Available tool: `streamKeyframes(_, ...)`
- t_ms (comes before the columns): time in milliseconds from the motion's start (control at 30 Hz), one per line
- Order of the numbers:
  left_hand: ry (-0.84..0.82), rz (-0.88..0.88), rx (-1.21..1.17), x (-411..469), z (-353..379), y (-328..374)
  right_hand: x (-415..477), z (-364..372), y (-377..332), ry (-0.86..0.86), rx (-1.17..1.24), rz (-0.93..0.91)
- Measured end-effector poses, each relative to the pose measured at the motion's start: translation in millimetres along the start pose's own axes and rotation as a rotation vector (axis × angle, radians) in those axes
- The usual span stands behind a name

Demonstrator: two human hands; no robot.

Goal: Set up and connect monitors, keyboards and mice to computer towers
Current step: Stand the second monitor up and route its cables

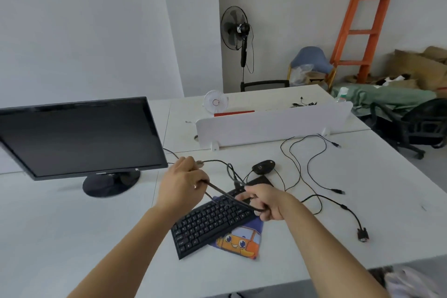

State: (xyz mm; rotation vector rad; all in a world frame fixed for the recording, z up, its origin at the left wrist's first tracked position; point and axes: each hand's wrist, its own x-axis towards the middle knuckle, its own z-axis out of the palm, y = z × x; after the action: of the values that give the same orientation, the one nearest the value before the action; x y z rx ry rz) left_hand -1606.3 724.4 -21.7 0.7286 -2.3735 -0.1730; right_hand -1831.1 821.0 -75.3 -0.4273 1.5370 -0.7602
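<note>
A black monitor (79, 138) stands on its round base at the left of the white desk (72, 225). A black keyboard (208, 222) lies slanted in the middle, partly on a cartoon mouse pad (244, 242). Behind it sits a black mouse (263, 166). My left hand (181, 184) and my right hand (266, 201) both grip a black cable (227, 195) stretched between them above the keyboard. A loose cable ending in a VGA plug (363, 234) lies at the right.
Thin cables with USB plugs (338, 191) loop over the right of the desk. A white divider panel (273, 126) and a small white fan (215, 101) stand behind. A floor fan (235, 29), an orange ladder (362, 19) and chairs fill the room's back.
</note>
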Motion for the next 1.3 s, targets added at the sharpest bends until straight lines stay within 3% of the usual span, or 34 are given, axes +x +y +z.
streamKeyframes(67, -0.003, 0.028, -0.002, -2.1, -5.6, 6.4, 4.8, 7.0, 4.1, 0.156, -0.149, -0.101)
streamKeyframes(200, -0.016, -0.148, 0.041, -16.9, -8.5, -18.1, -0.2, 11.9, -15.4, 0.734, -0.096, -0.712)
streamKeyframes(300, -0.043, -0.372, -0.045, -25.6, -3.7, -32.5, -23.5, 9.5, -40.9, 0.95, -0.291, -1.051)
streamKeyframes(400, -0.029, -0.442, -0.176, -21.4, 5.3, -41.4, -40.7, 15.7, -62.7, 1.011, -0.342, -1.211)
streamKeyframes(467, -0.004, -0.484, -0.257, -14.4, 7.6, -48.2, -46.6, 15.5, -77.3, 0.873, -0.074, -1.165)
streamKeyframes(533, 0.029, -0.546, -0.341, -6.7, 5.1, -58.9, -55.2, 16.0, -94.4, 0.632, 0.365, -0.924)
streamKeyframes(600, 0.041, -0.566, -0.387, 3.6, -0.3, -74.5, -58.3, 20.4, -106.4, 0.526, 0.573, -0.753)
streamKeyframes(733, 0.076, -0.586, -0.553, 21.9, -11.3, -96.6, -41.3, 34.1, -109.6, 0.58, 0.627, -0.652)
streamKeyframes(900, 0.208, -0.753, -1.106, 50.7, -36.4, -105.0, -21.4, 66.3, -76.6, 0.555, 0.818, -0.528)
streamKeyframes(1167, -0.168, -0.348, -1.659, 77.7, -69.7, -42.8, -39.4, 156.2, -34.2, 0.284, 0.881, -0.243)
streamKeyframes(1300, -0.253, -0.277, -1.768, 58.6, -90.3, -20.6, -58.8, 172.1, -34.6, 0.17, 1.033, -0.411)
